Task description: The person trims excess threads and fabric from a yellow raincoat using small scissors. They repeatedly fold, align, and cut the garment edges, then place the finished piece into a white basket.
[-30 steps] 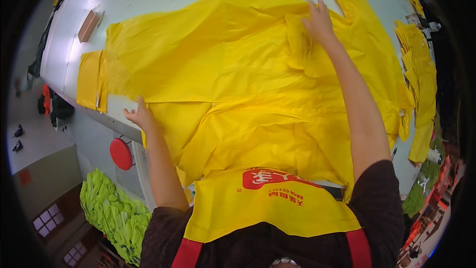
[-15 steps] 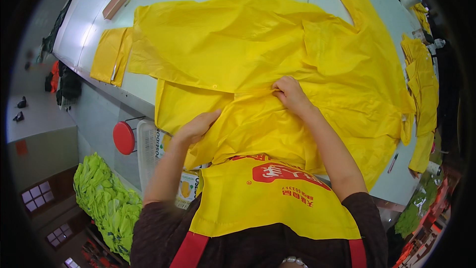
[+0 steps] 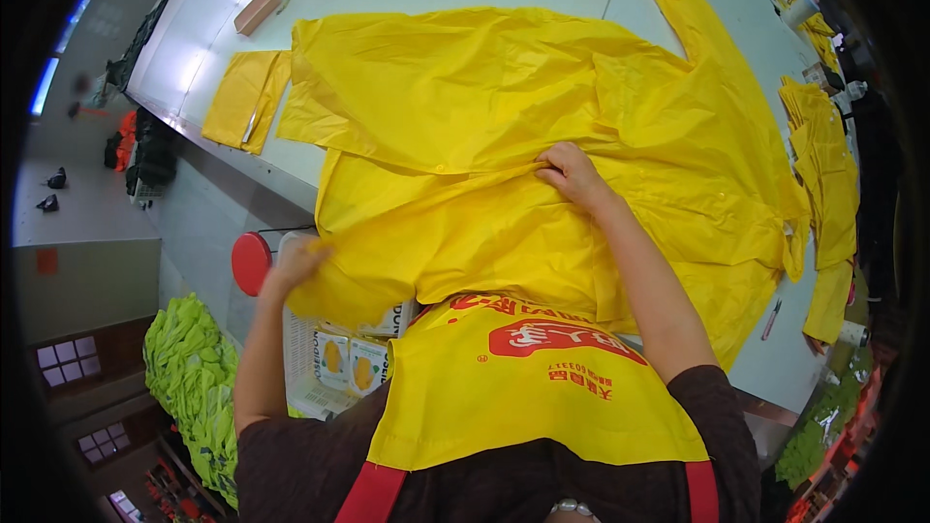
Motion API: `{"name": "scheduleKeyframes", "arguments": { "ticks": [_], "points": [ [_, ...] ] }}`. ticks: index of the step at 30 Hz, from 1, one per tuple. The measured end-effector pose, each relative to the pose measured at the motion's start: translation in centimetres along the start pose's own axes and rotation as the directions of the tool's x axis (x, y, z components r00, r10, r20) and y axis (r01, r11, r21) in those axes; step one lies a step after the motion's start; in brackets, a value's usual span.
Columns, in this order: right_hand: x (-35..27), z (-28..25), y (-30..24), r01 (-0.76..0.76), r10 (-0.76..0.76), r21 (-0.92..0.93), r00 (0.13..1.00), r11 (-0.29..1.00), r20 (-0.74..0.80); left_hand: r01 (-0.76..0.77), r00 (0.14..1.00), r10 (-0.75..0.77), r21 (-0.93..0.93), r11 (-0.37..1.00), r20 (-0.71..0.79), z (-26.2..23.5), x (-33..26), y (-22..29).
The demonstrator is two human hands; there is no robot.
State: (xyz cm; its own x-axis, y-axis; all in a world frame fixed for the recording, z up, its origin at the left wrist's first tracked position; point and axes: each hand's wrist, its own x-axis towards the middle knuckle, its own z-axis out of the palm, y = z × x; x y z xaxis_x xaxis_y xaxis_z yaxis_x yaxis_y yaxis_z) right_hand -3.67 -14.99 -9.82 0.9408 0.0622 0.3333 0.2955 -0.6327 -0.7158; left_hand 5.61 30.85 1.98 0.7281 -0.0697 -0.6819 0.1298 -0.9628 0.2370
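Note:
A large yellow raincoat (image 3: 484,87) lies spread over the table, creased, with a snap button on its front edge. My right hand (image 3: 573,177) is closed, pinching the coat's front edge near the middle. Over at the left, my left hand (image 3: 298,263) holds the near panel's lower corner, stretched out past the table's near edge; motion blurs its fingers. The near panel hangs against the yellow apron (image 3: 552,397) I wear.
A white basket (image 3: 294,353) with small printed boxes stands below the coat's corner, beside a red stool (image 3: 251,264). On the table lie a folded yellow piece (image 3: 242,102), a pinkish-brown block (image 3: 257,11) and a pen (image 3: 771,320). Lime-green fabric (image 3: 191,378) is heaped at the left.
My left hand has moved left, drawing the raincoat's near panel out with it. That panel now covers the inner layer seen before. My right hand keeps its pinch.

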Motion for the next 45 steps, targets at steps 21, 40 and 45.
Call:
{"name": "scheduleKeyframes", "arguments": {
  "ticks": [21, 40, 45],
  "points": [
    [-0.7, 0.9, -1.1, -0.116, 0.119, -0.300, 0.993, 0.947, -0.006, -0.747, 0.578, 0.803, 0.304, 0.592, -0.142, 4.9, 8.9, 16.6],
    [0.7, -0.8, -2.3, -0.228, 0.274, -0.291, 0.953, 0.929, 0.128, -0.611, 0.786, 0.609, -0.270, 0.744, -0.103, 5.0, 10.2, 14.1],
    [0.5, -0.4, -2.1, -0.261, 0.293, -0.256, 0.951, 0.931, 0.096, -0.612, 0.788, 0.608, -0.239, 0.754, -0.099, 5.7, 10.9, 14.6]
  ]
}}
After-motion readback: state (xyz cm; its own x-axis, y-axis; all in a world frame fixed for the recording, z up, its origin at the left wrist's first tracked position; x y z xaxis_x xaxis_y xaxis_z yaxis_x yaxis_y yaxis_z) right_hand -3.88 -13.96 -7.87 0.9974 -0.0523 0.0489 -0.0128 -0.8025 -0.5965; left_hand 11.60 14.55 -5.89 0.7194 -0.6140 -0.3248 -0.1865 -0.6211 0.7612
